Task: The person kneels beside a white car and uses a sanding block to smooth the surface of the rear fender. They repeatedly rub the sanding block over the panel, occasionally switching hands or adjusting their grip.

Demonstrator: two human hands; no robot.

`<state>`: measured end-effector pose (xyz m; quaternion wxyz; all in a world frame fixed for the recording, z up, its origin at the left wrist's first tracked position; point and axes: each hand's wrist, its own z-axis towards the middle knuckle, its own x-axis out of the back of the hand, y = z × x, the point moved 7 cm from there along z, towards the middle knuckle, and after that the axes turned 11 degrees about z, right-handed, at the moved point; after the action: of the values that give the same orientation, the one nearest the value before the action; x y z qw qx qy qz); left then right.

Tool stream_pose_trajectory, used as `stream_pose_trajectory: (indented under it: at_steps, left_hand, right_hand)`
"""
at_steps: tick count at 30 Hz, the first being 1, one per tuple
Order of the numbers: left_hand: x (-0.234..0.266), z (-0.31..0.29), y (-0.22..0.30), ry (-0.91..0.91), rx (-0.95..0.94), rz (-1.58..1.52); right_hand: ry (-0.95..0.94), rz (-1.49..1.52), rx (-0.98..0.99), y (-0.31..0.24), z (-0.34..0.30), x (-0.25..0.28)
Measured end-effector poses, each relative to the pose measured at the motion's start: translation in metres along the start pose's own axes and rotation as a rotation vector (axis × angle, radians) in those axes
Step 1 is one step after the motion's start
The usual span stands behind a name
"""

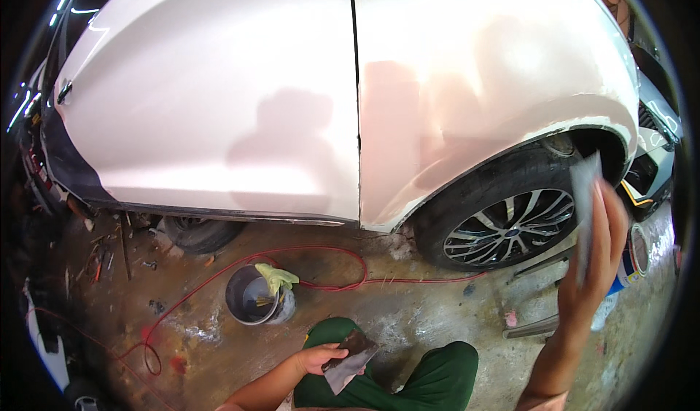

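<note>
Low in front of me, my left hand [324,357] pinches a creased sheet of sandpaper [353,360], dark on one face and grey on the other, over my green-trousered knee. My right hand [605,240] is raised at the right, in front of the car wheel [510,229]. Its fingers are pressed along a thin grey flat piece [585,207], seen nearly edge-on and blurred, so its kind is unclear. Behind stands a white car's fender [503,83] with pinkish and beige sanded-looking patches around the wheel arch. Neither hand visibly touches the car.
A dark bucket [237,294] with liquid stands left of my knees, a yellow-green cloth [277,276] over its rim. A red hose [197,283] loops across the stained floor. A blue-and-white can [633,258] and a low stool [532,329] are at the right; a loose tyre [200,236] lies under the car.
</note>
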<state>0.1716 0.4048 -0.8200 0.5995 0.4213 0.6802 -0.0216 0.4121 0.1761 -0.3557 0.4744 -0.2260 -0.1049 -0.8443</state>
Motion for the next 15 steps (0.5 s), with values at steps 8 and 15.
stream_pose_trajectory:
  at_steps: [8,15]
  left_hand:
    - [0.009,0.03,0.003,0.08,-0.02,0.066]
    - [0.027,0.036,0.001,0.186,-0.065,0.037]
  right_hand:
    - [-0.043,-0.426,0.615,-0.062,0.173,-0.09]
    - [-0.06,-0.42,0.602,-0.081,0.194,-0.124]
